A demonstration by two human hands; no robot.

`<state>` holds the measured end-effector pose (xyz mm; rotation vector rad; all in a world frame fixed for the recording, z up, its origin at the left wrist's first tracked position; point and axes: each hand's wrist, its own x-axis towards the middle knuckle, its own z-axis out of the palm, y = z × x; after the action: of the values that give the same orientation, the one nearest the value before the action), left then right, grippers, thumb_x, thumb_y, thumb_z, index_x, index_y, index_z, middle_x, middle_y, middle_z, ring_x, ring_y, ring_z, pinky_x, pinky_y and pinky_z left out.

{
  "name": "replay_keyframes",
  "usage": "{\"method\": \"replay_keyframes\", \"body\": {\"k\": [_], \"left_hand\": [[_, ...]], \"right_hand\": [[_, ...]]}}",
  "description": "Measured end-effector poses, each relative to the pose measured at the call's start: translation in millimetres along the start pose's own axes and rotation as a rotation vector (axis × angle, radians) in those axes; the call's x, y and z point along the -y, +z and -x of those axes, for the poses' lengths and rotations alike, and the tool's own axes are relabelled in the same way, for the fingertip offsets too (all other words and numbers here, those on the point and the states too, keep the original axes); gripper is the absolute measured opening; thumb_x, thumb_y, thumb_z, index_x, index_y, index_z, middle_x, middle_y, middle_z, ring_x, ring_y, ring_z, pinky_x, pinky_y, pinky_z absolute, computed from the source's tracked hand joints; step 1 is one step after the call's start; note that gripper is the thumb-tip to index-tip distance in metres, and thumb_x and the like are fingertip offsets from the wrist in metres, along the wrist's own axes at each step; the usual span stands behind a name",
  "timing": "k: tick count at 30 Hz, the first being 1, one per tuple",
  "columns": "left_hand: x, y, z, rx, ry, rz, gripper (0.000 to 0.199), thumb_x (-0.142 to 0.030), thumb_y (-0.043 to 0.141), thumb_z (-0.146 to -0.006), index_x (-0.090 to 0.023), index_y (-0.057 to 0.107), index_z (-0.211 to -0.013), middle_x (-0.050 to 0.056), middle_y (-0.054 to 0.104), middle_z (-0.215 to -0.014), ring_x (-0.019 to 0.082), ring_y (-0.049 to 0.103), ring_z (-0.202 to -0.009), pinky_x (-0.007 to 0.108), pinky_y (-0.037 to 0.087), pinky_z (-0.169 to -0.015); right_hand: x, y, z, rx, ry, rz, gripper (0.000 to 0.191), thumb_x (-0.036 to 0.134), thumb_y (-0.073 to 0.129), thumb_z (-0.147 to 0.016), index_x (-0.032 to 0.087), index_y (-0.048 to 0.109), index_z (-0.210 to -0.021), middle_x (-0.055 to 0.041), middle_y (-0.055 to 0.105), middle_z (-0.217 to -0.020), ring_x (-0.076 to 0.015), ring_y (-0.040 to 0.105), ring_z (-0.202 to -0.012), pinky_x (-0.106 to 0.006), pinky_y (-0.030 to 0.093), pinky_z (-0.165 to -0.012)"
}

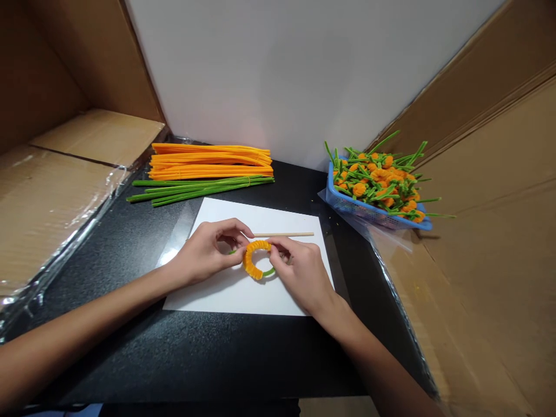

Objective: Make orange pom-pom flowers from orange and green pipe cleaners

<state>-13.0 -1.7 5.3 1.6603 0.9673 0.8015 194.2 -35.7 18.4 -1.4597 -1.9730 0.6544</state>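
Observation:
Above a white sheet of paper [200,298], both hands hold an orange pipe-cleaner coil [251,263] bent into a ring. A green pipe cleaner [269,272] runs through the coil and shows at the ring's lower right; a bit of green also shows by the left fingers. My left hand [212,249] pinches the ring's left side between thumb and fingers. Closed at the upper right end of the coil is my right hand [304,269], its thumb and index finger together. A thin wooden stick [291,234] lies on the paper behind the hands.
At the back left lie a bundle of orange pipe cleaners [208,162] and several green pipe cleaners [195,190]. A blue basket [369,209] at the right holds many orange and green pipe-cleaner pieces. Cardboard [490,231] flanks the black table [195,353], with a white wall behind.

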Motion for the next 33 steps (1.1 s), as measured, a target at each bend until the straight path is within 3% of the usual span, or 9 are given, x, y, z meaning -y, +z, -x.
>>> {"method": "replay_keyframes", "body": {"k": [7,11,17,23,29,33], "left_hand": [[5.6,-5.7,-4.0,0.068,-0.108,0.249,0.024,-0.015,0.070,-0.078,-0.017,0.052,-0.095,0.002,0.075,-0.079,0.012,0.068,-0.072,0.022,0.049,-0.068],[6.4,-8.2,-3.7,0.102,-0.105,0.299,0.026,-0.019,0.069,-0.081,-0.019,0.048,-0.096,0.003,0.076,-0.082,0.012,0.067,-0.072,0.023,0.049,-0.068],[5.4,-8.0,-3.9,0.159,-0.096,0.306,0.027,-0.018,0.070,-0.081,-0.019,0.048,-0.096,0.004,0.074,-0.085,0.013,0.066,-0.076,0.025,0.048,-0.072],[6.4,-10.4,-6.2,0.149,-0.144,0.345,0.026,-0.023,0.070,-0.081,-0.019,0.046,-0.091,0.000,0.069,-0.079,0.011,0.061,-0.069,0.024,0.045,-0.066],[1.4,-9.2,-4.7,0.146,-0.112,0.198,0.021,-0.020,0.067,-0.082,-0.017,0.054,-0.098,0.001,0.068,-0.080,0.012,0.060,-0.073,0.025,0.047,-0.072],[0.2,-8.5,-4.3,0.135,-0.075,0.169,0.016,-0.020,0.067,-0.081,-0.016,0.058,-0.092,0.002,0.067,-0.083,0.012,0.061,-0.074,0.025,0.048,-0.072]], "right_hand": [[-4.1,-8.9,-8.8,0.168,0.353,-0.664,0.016,0.023,0.066,-0.078,0.016,0.070,-0.093,-0.0036,0.075,-0.070,-0.0170,0.071,-0.069,-0.028,0.052,-0.070],[-5.7,-10.0,-10.7,0.190,0.467,-0.849,0.018,0.026,0.071,-0.075,0.018,0.067,-0.090,-0.0030,0.075,-0.069,-0.0141,0.070,-0.063,-0.025,0.049,-0.066],[-8.5,-9.4,-10.1,0.175,0.485,-0.839,0.025,0.026,0.077,-0.071,0.019,0.066,-0.093,-0.0025,0.076,-0.070,-0.0180,0.073,-0.071,-0.029,0.051,-0.074],[-12.1,-9.4,-10.2,0.157,0.436,-0.888,0.029,0.026,0.080,-0.070,0.019,0.066,-0.094,-0.0016,0.077,-0.076,-0.0180,0.074,-0.076,-0.030,0.052,-0.078],[-5.7,-7.1,-9.0,0.103,0.356,-0.771,0.024,0.022,0.079,-0.070,0.020,0.068,-0.091,-0.0005,0.076,-0.076,-0.0163,0.071,-0.074,-0.028,0.052,-0.075],[-3.6,-6.9,-9.0,0.149,0.382,-0.752,0.023,0.026,0.078,-0.071,0.017,0.075,-0.092,-0.0047,0.076,-0.078,-0.0172,0.071,-0.074,-0.031,0.053,-0.076]]}}
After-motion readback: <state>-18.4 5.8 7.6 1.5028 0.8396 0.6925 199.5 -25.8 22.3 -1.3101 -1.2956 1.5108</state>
